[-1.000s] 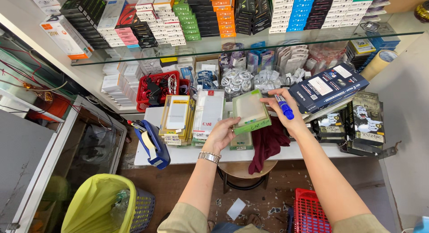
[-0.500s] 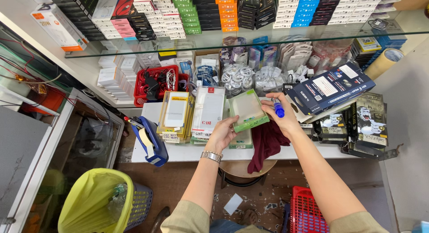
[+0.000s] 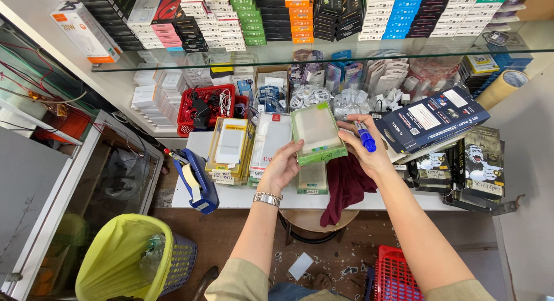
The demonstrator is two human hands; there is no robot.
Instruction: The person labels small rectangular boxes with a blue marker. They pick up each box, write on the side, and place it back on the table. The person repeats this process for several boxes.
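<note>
Both hands (image 3: 323, 154) hold green box (image 3: 317, 133) lengthwise, pointing shelfward.

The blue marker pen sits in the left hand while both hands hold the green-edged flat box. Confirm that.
Not quite. The head view shows the blue marker pen in the right hand, not the left. Both hands do hold the green-edged flat box, the left hand from below.

Bright even light, sharp focus, wide-angle bending at edges
</note>
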